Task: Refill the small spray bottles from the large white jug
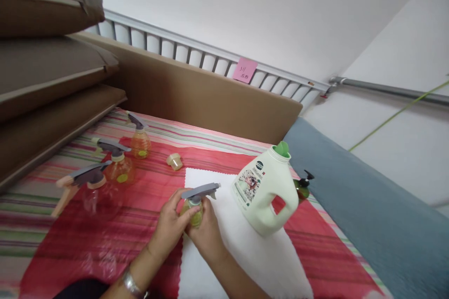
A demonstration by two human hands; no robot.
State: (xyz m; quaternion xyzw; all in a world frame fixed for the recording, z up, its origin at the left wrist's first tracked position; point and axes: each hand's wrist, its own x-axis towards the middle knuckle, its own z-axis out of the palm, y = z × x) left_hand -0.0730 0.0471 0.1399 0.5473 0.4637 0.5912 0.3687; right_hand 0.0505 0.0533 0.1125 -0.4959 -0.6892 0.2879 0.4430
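My left hand [171, 219] and right hand [207, 231] encircle the spray bottle [195, 201], presumably steadying it, near the left edge of the white cloth [270, 257]; base contact I cannot confirm.

On the left, three spray bottles [119, 168] stood in the way. A big jug [261, 184] blocked the right side, with a pump bottle [303, 189] behind it. A brown board [210, 98] shut off the back. There was room to pass over the white mat [256, 261] between the right hand [206, 226] and the jug.
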